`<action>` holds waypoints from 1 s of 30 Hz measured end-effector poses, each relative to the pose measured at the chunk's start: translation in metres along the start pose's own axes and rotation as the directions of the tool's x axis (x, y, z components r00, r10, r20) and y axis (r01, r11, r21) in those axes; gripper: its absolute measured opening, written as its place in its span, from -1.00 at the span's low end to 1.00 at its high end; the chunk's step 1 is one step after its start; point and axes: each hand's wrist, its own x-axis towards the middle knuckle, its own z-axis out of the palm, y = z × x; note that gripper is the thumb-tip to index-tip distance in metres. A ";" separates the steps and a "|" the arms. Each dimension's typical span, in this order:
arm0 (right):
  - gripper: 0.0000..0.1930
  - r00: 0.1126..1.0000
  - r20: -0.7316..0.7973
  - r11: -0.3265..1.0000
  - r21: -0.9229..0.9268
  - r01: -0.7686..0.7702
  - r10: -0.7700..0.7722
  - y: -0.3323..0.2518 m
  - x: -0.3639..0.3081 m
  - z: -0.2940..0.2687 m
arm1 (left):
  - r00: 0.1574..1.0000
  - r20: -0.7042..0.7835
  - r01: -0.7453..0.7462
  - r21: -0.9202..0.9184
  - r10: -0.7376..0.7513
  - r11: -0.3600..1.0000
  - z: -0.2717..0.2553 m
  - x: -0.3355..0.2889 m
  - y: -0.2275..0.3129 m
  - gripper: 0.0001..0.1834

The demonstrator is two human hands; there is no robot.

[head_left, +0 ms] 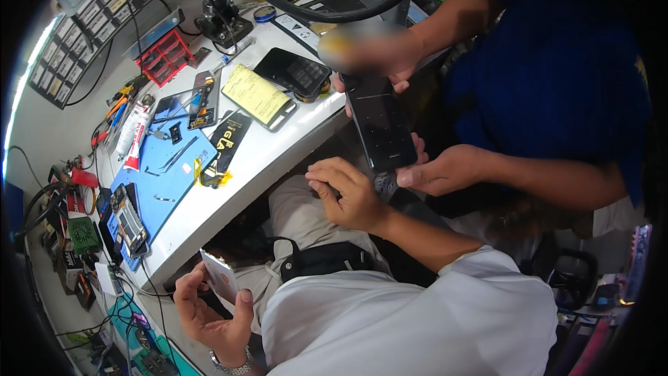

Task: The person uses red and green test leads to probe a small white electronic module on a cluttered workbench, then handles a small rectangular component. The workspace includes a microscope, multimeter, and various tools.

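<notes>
My left hand (219, 312), with a metal watch on its wrist, holds a thin white slab (221, 278) about the size of a phone part. The slab stands tilted between thumb and fingers, off the bench's front edge, and its exact kind is not clear. My right hand (349, 196) is raised over my lap with nothing in it, its fingers loosely bent and the thumb apart. Just beyond it, another person's two hands hold a black smartphone (379, 124), dark screen facing up. My right hand does not appear to touch that phone.
On the white bench (240, 198) lie a blue work mat (163, 191), an opened phone (127, 219), a yellow note (256, 96), a black phone (292, 72) and a white tube (132, 136). A red parts tray (167, 59) stands behind. A black ring-shaped tube (313, 14) hangs overhead.
</notes>
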 end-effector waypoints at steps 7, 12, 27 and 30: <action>-0.82 0.949 0.035 0.902 -0.324 -0.285 0.312 0.056 -0.001 -0.065 | 0.980 0.161 -0.113 -0.007 0.113 0.994 0.057 0.074 0.006 -0.22; -0.81 0.944 0.003 0.869 -0.393 -0.302 0.330 0.090 0.015 -0.102 | 0.966 0.175 -0.177 -0.077 0.188 0.981 0.098 0.112 0.010 -0.17; -0.67 0.924 0.089 0.839 -0.458 -0.294 0.372 0.140 0.059 -0.132 | 0.979 0.142 -0.133 -0.114 0.149 0.984 0.165 0.114 0.016 -0.20; -0.58 0.915 0.000 0.827 -0.429 -0.364 0.403 0.151 0.056 -0.133 | 0.984 0.134 -0.110 -0.088 0.121 0.990 0.172 0.108 0.016 -0.22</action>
